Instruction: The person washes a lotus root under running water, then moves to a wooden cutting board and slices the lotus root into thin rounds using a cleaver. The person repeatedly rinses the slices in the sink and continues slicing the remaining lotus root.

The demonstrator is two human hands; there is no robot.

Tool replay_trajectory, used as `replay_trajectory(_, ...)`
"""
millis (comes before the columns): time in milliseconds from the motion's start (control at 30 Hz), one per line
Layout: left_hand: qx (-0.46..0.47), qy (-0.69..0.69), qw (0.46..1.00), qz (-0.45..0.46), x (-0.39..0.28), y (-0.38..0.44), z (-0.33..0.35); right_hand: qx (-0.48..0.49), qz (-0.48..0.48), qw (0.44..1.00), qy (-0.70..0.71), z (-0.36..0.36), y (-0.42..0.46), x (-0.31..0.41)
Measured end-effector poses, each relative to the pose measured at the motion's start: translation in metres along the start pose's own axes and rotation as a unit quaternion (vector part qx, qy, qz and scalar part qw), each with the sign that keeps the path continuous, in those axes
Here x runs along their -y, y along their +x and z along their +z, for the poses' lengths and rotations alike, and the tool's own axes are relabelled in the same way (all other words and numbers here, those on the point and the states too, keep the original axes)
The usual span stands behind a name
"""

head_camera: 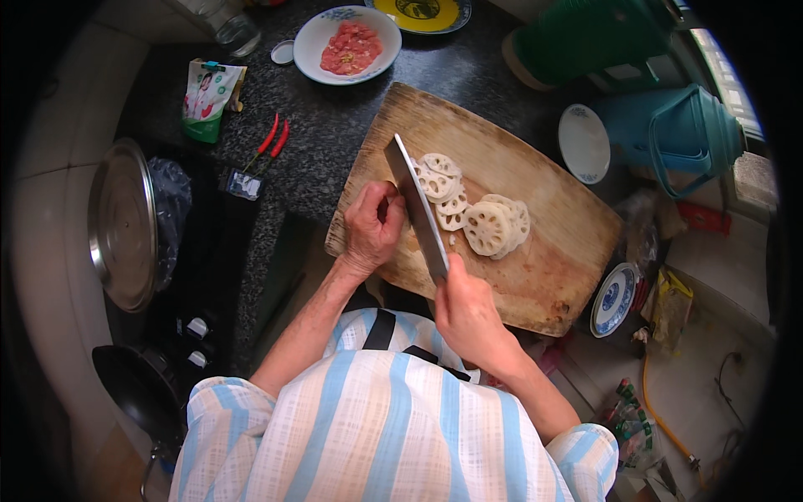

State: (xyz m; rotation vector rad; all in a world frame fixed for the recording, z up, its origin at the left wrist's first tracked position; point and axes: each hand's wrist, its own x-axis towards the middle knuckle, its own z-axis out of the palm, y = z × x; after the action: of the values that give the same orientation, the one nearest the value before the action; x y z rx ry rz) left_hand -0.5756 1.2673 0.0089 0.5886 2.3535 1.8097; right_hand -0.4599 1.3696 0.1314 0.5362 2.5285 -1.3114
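Observation:
My right hand [470, 307] grips the handle of a cleaver [419, 207], its broad blade standing nearly upright over the left part of a worn wooden cutting board [539, 282]. Close to the blade's left face is my left hand [375, 223], its fingers curled; whether something lies under or inside them is hidden. Just right of the blade, several lotus root slices [437, 182] overlap in a loose row. A stack of larger lotus root slices [489, 229] lies beside them, near the middle of the board.
Beyond the board are a bowl of cut raw meat [351, 47] and a yellow plate [420, 12]. Red chillies [273, 137] and a seasoning pouch [207, 100] lie left. A metal lid [125, 226] and black wok [138, 389] stand further left. At right are a white bowl [583, 144] and patterned dish [615, 301].

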Motion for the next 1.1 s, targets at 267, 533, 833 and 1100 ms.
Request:
replay_trajectory(267, 0.001, 0.003, 1.0, 0.013, 0.003, 0.002, -0.003, -0.065, -0.009, 0.997, -0.041, 0.031, 0.025, -0.024)
replay_trajectory(533, -0.004, -0.007, 1.0, 0.0, 0.004, 0.001, -0.003, -0.018, -0.02, 1.0, 0.013, -0.023, -0.012, 0.014)
replay_trajectory(833, -0.03, 0.011, 0.997, 0.066, 0.006, 0.001, -0.001, 0.02, 0.037, 0.999, 0.005, -0.014, -0.016, 0.018)
replay_trajectory(1100, -0.024, 0.005, 0.998, 0.053, 0.005, 0.003, 0.001, -0.026, -0.007, 1.0, 0.003, 0.004, 0.012, 0.005)
